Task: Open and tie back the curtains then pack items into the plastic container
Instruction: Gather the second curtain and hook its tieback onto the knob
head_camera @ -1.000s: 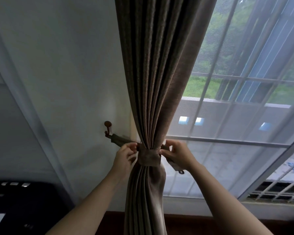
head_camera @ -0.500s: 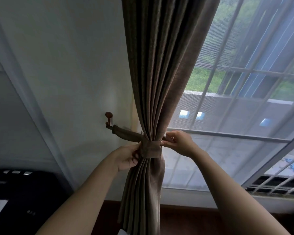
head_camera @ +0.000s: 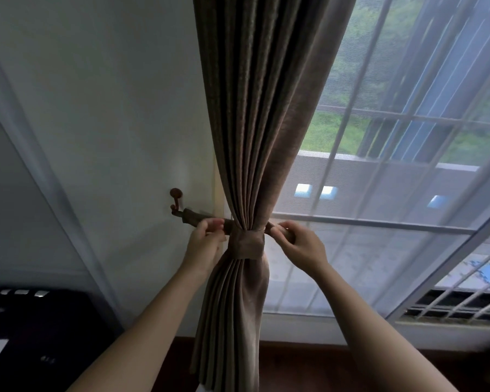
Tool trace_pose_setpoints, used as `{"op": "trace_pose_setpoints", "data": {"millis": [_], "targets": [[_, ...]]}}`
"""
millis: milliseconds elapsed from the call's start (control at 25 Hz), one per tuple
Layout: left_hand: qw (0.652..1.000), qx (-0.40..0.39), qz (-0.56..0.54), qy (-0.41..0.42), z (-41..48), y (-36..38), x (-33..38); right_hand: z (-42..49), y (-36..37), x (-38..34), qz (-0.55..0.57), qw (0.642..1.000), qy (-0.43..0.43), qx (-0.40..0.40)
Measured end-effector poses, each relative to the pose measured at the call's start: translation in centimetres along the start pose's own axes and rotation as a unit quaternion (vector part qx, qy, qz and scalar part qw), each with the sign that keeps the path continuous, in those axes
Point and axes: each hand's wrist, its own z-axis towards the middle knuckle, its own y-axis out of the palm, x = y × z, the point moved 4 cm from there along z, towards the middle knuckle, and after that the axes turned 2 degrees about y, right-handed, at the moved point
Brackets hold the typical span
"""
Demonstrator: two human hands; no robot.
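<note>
A brown curtain (head_camera: 255,123) hangs gathered in front of me, cinched at its waist by a matching fabric tieback (head_camera: 246,246). The tieback's left end runs to a dark hook (head_camera: 176,200) on the white wall. My left hand (head_camera: 205,241) pinches the tieback just left of the bunched curtain. My right hand (head_camera: 299,246) grips the tieback's other end just right of the curtain. The part of the band behind the curtain is hidden. No plastic container is in view.
A sheer white curtain (head_camera: 379,236) covers the barred window (head_camera: 408,137) on the right. A dark piece of furniture (head_camera: 40,329) stands at lower left against the wall. A wooden floor strip (head_camera: 303,360) shows below the window.
My left hand has risen from below the band to pinch the tieback. My right hand has dropped slightly and closed on the right end. The view shifted a little.
</note>
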Motion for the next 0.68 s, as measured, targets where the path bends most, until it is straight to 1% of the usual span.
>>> {"op": "trace_pose_setpoints", "data": {"millis": [40, 120, 160, 200, 240, 320, 440, 560, 640, 680], "targets": [[0.998, -0.026, 0.020, 0.056, -0.2, 0.3, 0.8, 0.2, 0.1, -0.1, 0.022, 1.000, 0.010, 0.006], [0.977, -0.091, 0.123, 0.149, -0.6, 1.4, 1.6, 0.7, 0.0, -0.5, 0.019, 1.000, 0.014, 0.014], [0.961, -0.092, 0.181, 0.189, -0.7, 2.0, 1.7, 0.9, -0.1, -0.6, -0.001, 1.000, 0.006, 0.017], [0.948, -0.074, 0.224, 0.216, -0.6, 2.5, 1.4, 1.1, -0.1, -0.7, -0.021, 1.000, -0.005, 0.020], [0.942, -0.045, 0.242, 0.227, -0.5, 2.8, 1.3, 1.2, -0.2, -0.8, -0.039, 0.999, -0.016, 0.021], [0.941, 0.018, 0.244, 0.236, -0.5, 3.4, 1.1, 1.3, -0.6, -1.0, -0.082, 0.996, -0.032, 0.028], [0.929, 0.088, 0.259, 0.249, -1.2, 4.1, 1.4, 1.7, -0.7, -1.1, -0.184, 0.981, -0.046, 0.050], [0.918, 0.121, 0.267, 0.267, -2.3, 4.3, 1.4, 2.1, 0.4, -1.1, -0.264, 0.958, -0.073, 0.078], [0.918, 0.124, 0.268, 0.264, -2.5, 4.1, 1.4, 2.2, 1.0, -0.7, -0.269, 0.959, -0.053, 0.080], [0.917, 0.126, 0.273, 0.261, -2.5, 4.0, 1.4, 2.1, 1.3, -0.6, -0.254, 0.964, -0.041, 0.071]]}}
